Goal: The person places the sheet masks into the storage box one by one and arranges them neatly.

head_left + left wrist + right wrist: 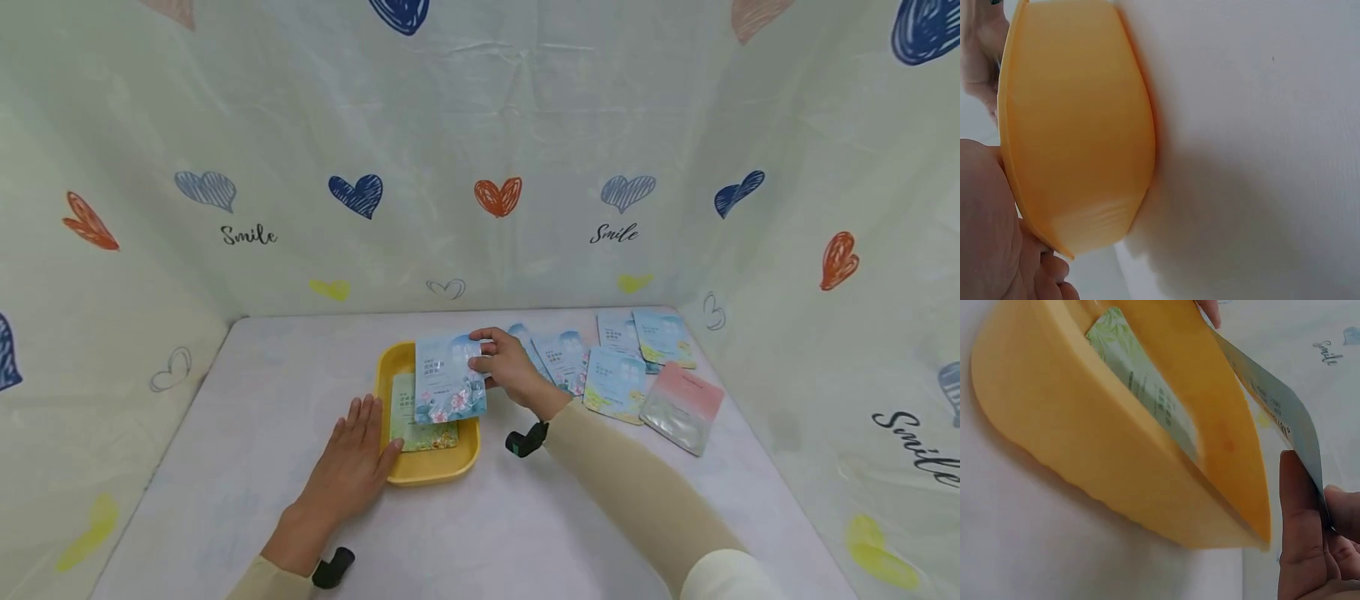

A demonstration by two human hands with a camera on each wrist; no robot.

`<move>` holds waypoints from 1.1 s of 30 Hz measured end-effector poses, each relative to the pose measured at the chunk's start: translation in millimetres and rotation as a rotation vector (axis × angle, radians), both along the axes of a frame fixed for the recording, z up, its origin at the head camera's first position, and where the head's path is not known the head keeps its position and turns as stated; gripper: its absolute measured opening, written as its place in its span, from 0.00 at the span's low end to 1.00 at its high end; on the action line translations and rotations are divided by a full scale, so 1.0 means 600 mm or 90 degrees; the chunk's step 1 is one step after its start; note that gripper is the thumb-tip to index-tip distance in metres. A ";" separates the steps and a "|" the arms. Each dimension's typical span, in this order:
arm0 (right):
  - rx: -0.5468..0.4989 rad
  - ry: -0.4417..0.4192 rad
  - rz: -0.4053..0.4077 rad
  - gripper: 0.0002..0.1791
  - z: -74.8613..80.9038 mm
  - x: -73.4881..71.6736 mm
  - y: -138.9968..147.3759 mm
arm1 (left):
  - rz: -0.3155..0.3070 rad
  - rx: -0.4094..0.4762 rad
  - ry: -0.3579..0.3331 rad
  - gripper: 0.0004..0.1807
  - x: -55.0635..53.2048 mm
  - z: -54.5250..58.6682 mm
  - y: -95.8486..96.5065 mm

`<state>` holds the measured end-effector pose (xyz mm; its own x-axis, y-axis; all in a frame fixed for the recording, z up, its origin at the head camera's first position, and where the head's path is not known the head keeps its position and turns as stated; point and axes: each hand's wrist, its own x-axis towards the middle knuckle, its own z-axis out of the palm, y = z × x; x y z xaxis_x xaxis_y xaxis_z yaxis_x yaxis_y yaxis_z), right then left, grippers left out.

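Note:
My right hand (513, 372) pinches a blue sheet mask packet (448, 379) with pink flowers by its right edge, thumb and fingers on either face. The packet hangs over a yellow plastic tray (431, 477), above a green packet (402, 412) lying inside. In the right wrist view the blue packet (1300, 428) bends slightly, above the rim. Against the tray's left side rests my left hand (347, 462), fingers straight and thumb across the near-left rim. The left wrist view has that hand (988, 219) along the tray wall (1079, 125).
To the right lie several blue packets (615, 383), some overlapping. A pink and silver packet (682, 408) is nearest the table's right edge. White cloth covers the table (247, 400), and a curtain (480, 108) printed with hearts encloses its back and sides.

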<state>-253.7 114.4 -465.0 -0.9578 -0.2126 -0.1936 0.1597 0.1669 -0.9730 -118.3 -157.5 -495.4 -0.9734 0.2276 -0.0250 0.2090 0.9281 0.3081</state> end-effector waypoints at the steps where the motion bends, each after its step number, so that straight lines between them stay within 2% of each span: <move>1: 0.008 -0.003 0.002 0.24 -0.003 0.000 -0.010 | -0.003 0.000 0.004 0.44 0.001 0.000 -0.002; 10: 0.041 -0.001 0.028 0.20 -0.014 0.009 -0.067 | -0.014 -0.010 0.020 0.44 0.003 -0.004 -0.010; 16: 0.085 0.009 0.021 0.21 -0.018 0.014 -0.096 | -0.021 -0.006 0.030 0.43 0.003 -0.006 -0.010; 20: 0.124 0.028 0.013 0.21 -0.021 0.015 -0.108 | -0.021 -0.005 0.043 0.42 0.004 -0.005 -0.010; 26: 0.177 0.074 0.003 0.17 -0.022 0.023 -0.119 | -0.020 -0.001 0.033 0.43 0.006 -0.003 -0.009; 33: 0.229 0.110 0.030 0.20 -0.018 0.035 -0.121 | -0.021 0.012 0.037 0.42 0.006 -0.005 -0.010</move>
<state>-232.9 41.7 -476.0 -0.9735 -0.2051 -0.1016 -0.0165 0.5056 -0.8626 -114.8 -163.3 -498.1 -0.9652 0.2592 0.0357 0.2572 0.9145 0.3124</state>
